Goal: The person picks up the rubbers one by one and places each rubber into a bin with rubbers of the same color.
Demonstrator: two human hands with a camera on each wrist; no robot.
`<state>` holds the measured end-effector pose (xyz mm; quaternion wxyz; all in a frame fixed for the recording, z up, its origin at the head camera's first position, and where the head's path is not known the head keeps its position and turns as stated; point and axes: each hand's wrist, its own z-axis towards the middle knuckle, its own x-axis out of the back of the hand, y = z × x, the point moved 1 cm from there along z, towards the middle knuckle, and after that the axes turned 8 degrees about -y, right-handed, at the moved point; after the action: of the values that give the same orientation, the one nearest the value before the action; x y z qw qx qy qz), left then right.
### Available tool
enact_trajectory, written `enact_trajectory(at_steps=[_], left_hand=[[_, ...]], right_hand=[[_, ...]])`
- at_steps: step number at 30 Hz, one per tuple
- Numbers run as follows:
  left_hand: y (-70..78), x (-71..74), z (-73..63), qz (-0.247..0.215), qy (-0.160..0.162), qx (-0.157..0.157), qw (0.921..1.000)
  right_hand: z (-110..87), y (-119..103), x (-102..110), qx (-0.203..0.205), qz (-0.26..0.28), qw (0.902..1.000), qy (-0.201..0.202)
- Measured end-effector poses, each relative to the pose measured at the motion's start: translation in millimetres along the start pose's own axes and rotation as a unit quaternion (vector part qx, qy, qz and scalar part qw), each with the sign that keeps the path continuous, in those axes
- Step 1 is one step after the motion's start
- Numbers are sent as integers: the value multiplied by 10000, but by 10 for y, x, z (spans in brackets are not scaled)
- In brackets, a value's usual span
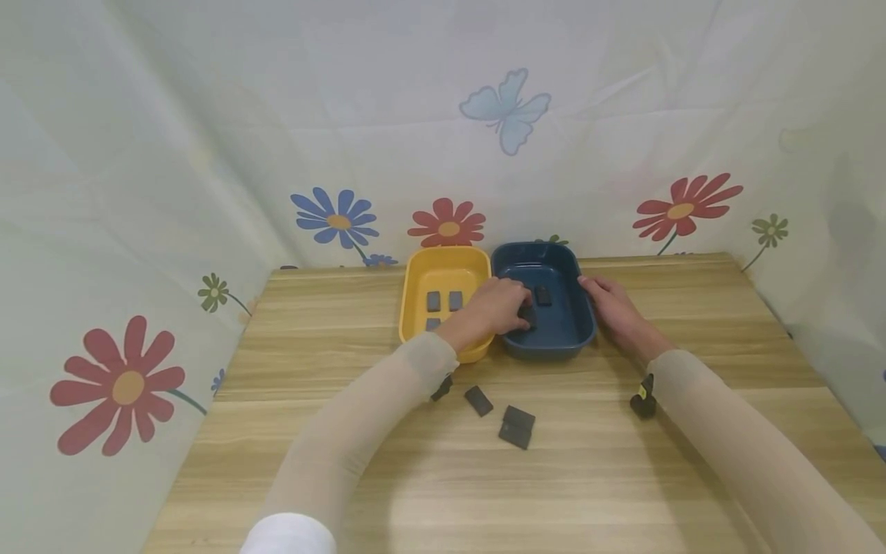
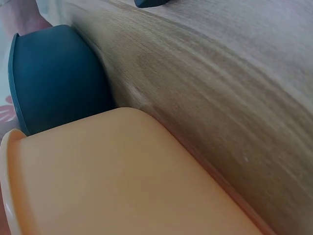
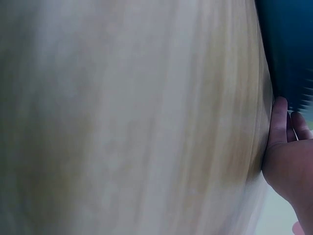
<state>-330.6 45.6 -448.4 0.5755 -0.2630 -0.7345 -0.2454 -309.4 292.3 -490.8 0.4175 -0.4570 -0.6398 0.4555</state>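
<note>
My left hand [image 1: 494,304] reaches over the yellow tray into the blue tray [image 1: 554,350], its thumb and fingers pinching a dark rectangular block [image 1: 528,316] low inside. Just beyond it another dark block [image 1: 543,296] lies on the blue tray's floor. At that tray's right side my right hand [image 1: 618,312] holds the rim; in the right wrist view its fingers [image 3: 279,120] lie against the outer wall. Several grey-looking blocks [image 1: 433,301] lie in the yellow tray [image 1: 407,296], partly hidden by my left forearm. The left wrist view shows only the trays' outsides, not the left fingers.
Nearer me on the wooden table [image 1: 588,477] lie a single dark block [image 1: 478,401] and a touching pair of dark blocks [image 1: 517,427]. The two trays stand side by side near the back edge. Behind them hangs a flowered cloth [image 1: 388,115].
</note>
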Motion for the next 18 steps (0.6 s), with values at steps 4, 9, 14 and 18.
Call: enact_trajectory(at_steps=[4, 9, 14, 18], left_hand=[[6, -4, 6, 105, -16, -28, 9999], [18, 1, 10, 206, -77, -22, 9998], [39, 4, 25, 388, -173, 66, 9991], [53, -2, 34, 513, -231, 130, 9983]], right_hand=[[-9, -7, 4, -47, -39, 10000, 4], [4, -3, 7, -78, -69, 9999, 1], [-1, -4, 5, -62, -90, 9999, -9], [-7, 0, 3, -42, -119, 9999, 3]])
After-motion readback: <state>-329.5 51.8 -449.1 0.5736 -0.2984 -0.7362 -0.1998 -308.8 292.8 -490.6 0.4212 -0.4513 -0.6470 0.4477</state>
